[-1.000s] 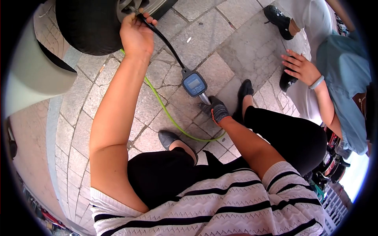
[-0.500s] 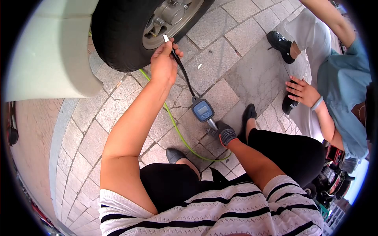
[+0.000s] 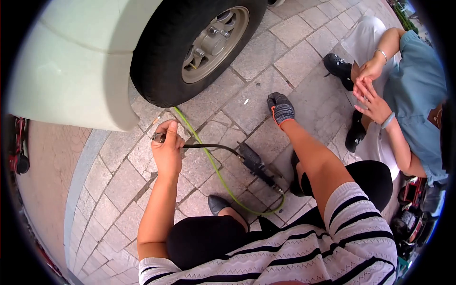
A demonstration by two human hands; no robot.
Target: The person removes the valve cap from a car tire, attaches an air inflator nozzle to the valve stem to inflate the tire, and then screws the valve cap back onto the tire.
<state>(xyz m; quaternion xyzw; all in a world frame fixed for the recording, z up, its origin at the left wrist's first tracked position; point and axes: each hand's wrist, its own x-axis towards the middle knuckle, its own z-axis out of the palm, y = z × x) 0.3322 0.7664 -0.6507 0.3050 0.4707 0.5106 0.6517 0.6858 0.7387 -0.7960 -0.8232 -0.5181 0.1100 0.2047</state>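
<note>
My bare left hand (image 3: 167,146) is closed around the metal-tipped end of a short black air hose (image 3: 209,146), below the tire (image 3: 154,57) and apart from it. That hose leads to a tire inflator gauge (image 3: 254,161), which is turned so its display is out of sight. A green air line (image 3: 216,167) loops from the gauge back toward the tire. My right hand (image 3: 281,108), in a grey knit glove with an orange cuff, is away from the gauge to the right of the wheel. Its fingers are curled in; whatever they hold, if anything, is hidden.
A pale vehicle body (image 3: 85,61) overhangs the wheel (image 3: 213,43) on the left. Another person in a blue top (image 3: 418,90) crouches at the right, hands together. Stone paving (image 3: 256,61) lies underneath, with a small white bit (image 3: 246,101) on it.
My left hand has moved down from the wheel, bringing the hose end along. My right hand has left the gauge and moved up and forward. The gauge has turned over; the other person's hands have met.
</note>
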